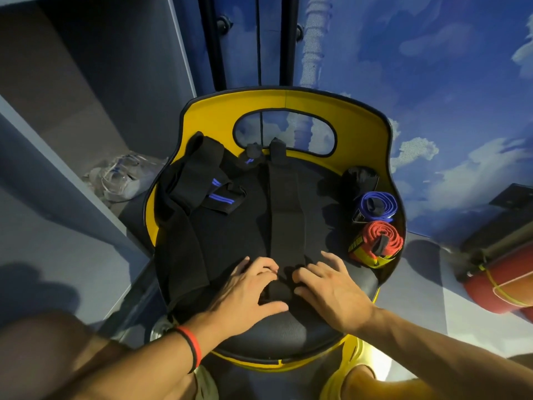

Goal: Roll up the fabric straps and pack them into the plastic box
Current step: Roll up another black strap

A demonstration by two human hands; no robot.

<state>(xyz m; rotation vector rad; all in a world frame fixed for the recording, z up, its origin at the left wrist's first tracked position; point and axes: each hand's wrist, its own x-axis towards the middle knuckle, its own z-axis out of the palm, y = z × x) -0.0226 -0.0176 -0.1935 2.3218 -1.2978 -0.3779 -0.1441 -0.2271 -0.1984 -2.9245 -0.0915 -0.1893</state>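
Your left hand (248,287) and right hand (331,284): grip closed, fingers curled on rolled near end of black strap (284,197). Uneven pressure risks skewed roll; slack grip lets it unwind.

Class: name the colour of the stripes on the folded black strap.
Blue stripes; the head view shows them best.

We log the black strap (284,215) as matt woven cloth, slightly fuzzy. Striped straps (202,180): same matt cloth. Blue roll (375,207) and red roll (380,241): ribbed webbing, dull. Seat (288,333): black, leather-like, fine grain, faint sheen. Chair back (363,122): yellow, smooth; we can't tell the material. Bag (121,177): clear crinkled plastic, glossy. Wristband (190,346): smooth, rubbery-looking.
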